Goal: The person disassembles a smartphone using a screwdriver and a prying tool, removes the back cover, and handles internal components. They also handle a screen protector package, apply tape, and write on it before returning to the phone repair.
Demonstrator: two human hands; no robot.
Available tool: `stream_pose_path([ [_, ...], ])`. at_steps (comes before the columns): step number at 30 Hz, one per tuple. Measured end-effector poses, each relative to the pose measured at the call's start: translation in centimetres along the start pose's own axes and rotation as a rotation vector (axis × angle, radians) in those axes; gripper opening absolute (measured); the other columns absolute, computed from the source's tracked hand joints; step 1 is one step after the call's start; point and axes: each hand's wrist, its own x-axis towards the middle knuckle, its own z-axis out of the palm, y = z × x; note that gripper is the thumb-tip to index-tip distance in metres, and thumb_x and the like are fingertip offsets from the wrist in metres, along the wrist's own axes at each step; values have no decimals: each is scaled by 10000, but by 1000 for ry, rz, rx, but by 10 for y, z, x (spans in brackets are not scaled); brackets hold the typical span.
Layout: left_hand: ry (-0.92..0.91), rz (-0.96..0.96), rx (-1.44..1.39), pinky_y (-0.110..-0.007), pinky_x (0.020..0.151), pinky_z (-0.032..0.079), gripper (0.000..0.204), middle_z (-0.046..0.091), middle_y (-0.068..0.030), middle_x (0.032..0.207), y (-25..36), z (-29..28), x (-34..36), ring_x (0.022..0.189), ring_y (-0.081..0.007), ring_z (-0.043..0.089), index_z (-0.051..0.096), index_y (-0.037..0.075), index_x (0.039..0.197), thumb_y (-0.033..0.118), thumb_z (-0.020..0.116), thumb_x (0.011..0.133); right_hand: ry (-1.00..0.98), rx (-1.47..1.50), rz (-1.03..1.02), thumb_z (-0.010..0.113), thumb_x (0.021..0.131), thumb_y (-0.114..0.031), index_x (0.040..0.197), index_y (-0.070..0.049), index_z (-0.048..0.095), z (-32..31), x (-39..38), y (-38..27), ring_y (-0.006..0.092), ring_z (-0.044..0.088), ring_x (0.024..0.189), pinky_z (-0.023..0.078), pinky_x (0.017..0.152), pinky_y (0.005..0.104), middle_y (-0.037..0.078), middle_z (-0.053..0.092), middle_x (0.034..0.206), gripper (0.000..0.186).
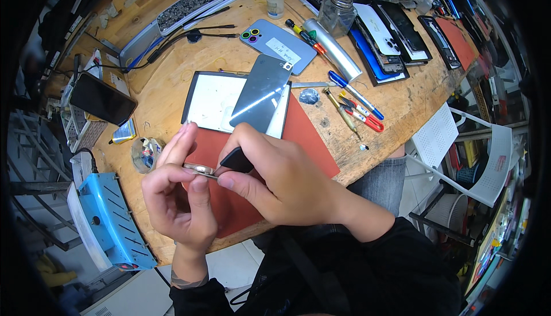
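Note:
My left hand (pixel 178 195) pinches the edge of a thin phone frame (pixel 200 170), seen almost edge-on, between thumb and fingers. My right hand (pixel 270 178) grips a small black flat tool (pixel 236 159) and presses it against that frame. Both hands hover over a red work mat (pixel 304 138) at the table's near edge. Just beyond them a grey phone back panel (pixel 261 101) lies tilted across a white panel with a black rim (pixel 209 101).
A blue phone with ringed cameras (pixel 278 43), a silver cylinder (pixel 333 49), screwdrivers and pens (pixel 356 106), a glass bottle (pixel 337 11), several phone parts (pixel 396 35), a dark phone on a stand (pixel 102 98), a tape roll (pixel 144 152) and a blue machine (pixel 112 218) surround the mat.

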Motion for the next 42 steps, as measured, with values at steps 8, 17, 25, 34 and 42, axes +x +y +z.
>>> stream_pose_path([
  [8, 40, -118, -77, -401, 994, 515, 183, 641, -358, 1246, 9, -1, 0, 1140, -304, 654, 467, -4, 1107, 177, 487, 1089, 196, -291, -110, 737, 896, -76, 956, -36, 575, 15, -10, 1, 316, 681, 684, 504, 575, 385, 109, 646, 771, 178],
  [17, 124, -185, -34, -361, 950, 531, 206, 667, -306, 1181, 10, 0, -6, 1035, -243, 672, 447, 9, 1125, 187, 535, 1068, 304, -307, -173, 659, 925, -119, 919, -47, 533, 25, -9, 1, 306, 678, 663, 508, 558, 400, 106, 611, 715, 146],
  [25, 152, -179, 0, -345, 890, 542, 190, 672, -284, 1169, 3, 2, -4, 986, -220, 655, 388, 44, 1041, 95, 571, 1034, -4, 7, -148, 664, 904, -102, 1084, 35, 560, 1, -7, 6, 373, 706, 699, 549, 587, 444, 183, 679, 771, 249],
  [34, 210, -187, -170, -325, 786, 520, 141, 675, -237, 1058, -6, 6, 1, 810, -177, 596, 395, 64, 1052, 88, 534, 1059, 149, -221, -170, 730, 832, -154, 1066, 31, 565, 25, -18, 19, 294, 703, 673, 558, 587, 376, 129, 673, 747, 342],
  [42, 203, -192, -76, -307, 678, 500, 130, 598, -136, 844, -5, 8, 5, 740, -173, 576, 401, 70, 1046, 82, 529, 1072, 326, -485, -155, 691, 850, -182, 1006, -4, 582, 40, -29, 14, 197, 679, 693, 536, 589, 302, 83, 653, 736, 261],
])
